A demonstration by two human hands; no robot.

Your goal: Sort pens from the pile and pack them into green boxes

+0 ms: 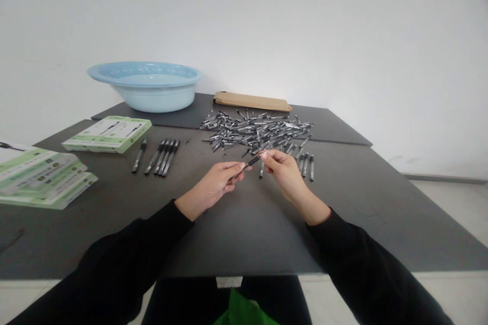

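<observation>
Between my two hands is a pen with a dark grip, held slanting above the table. My left hand pinches its lower left end. At the other end, the fingertips of my right hand close on the tip; whether a cap is between them I cannot make out. Just behind my hands spreads a loose pile of pens. Several pens stand apart in a row near my right hand, among them one pen. To the left lies a group of capped pens side by side, with a single pen beside them.
A light blue basin stands at the back left. In front of it lies a green and white box, with a stack of flat cartons at the left edge. A brown cardboard piece lies behind the pile on the dark table.
</observation>
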